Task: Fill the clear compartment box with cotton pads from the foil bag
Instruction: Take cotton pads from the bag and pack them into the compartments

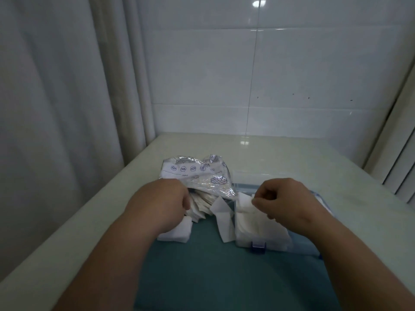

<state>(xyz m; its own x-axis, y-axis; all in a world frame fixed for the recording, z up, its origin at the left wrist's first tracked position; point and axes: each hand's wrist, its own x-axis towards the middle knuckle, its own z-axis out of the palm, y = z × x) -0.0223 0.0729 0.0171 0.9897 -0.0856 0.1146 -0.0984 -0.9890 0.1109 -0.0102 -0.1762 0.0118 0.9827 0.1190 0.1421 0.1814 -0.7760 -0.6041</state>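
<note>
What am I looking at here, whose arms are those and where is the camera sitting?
There is no machine: a person wears one camera on the head, looking down at their own bare hands. On the pale table lies a teal mat. The left hand reaches into a crumpled foil bag of cotton pads; a small stack sits beside it. The right hand pinches a white pad over the clear compartment box, which already holds pads.
</note>
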